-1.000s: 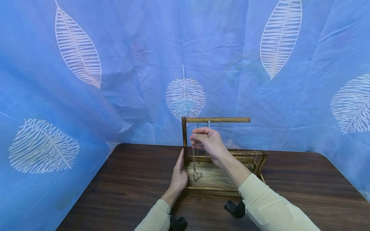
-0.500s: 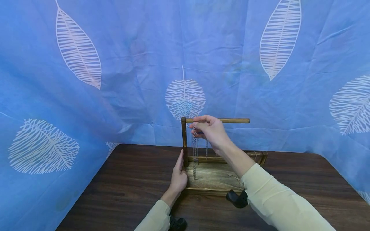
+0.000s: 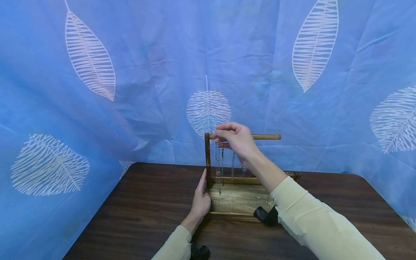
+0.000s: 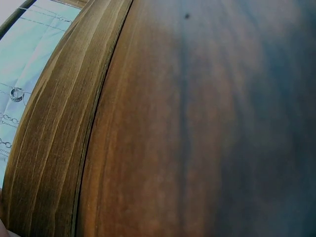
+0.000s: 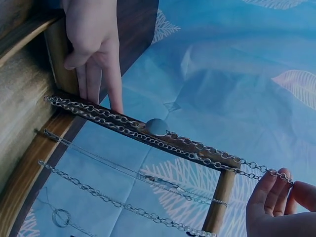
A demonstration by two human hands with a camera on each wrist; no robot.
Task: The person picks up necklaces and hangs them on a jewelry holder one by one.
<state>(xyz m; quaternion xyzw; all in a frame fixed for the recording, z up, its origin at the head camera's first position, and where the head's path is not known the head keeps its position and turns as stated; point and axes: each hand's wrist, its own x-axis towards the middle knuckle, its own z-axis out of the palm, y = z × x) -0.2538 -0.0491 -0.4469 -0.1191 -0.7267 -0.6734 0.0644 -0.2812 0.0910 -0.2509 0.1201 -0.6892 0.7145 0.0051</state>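
Observation:
A silver chain necklace (image 3: pixel 218 173) with a disc pendant (image 5: pixel 157 127) hangs from my right hand (image 3: pixel 241 144), whose thumb and fingertips pinch its upper end. That hand is up at the left end of a wooden rod (image 3: pixel 268 137) on a jewelry stand. Whether the chain is over the rod or in front of it, I cannot tell. My left hand (image 3: pixel 201 200) rests along the stand's left side, fingers straight, by the upright post (image 3: pixel 208 155). Other necklaces (image 5: pixel 123 205) hang from the rod, partly hidden behind my right hand in the head view.
The stand's wooden tray (image 3: pixel 227 202) sits on a dark brown table (image 3: pixel 146 202); a small chain piece (image 3: pixel 264 199) lies in the tray. A blue cloth (image 3: pixel 149 97) with white leaf prints hangs behind. The stand's side board (image 4: pixel 59 108) fills the left of the left wrist view.
My right hand has risen with the necklace from below the rod to its height, lifting the chain's lower end. My left hand has stayed at the stand's side.

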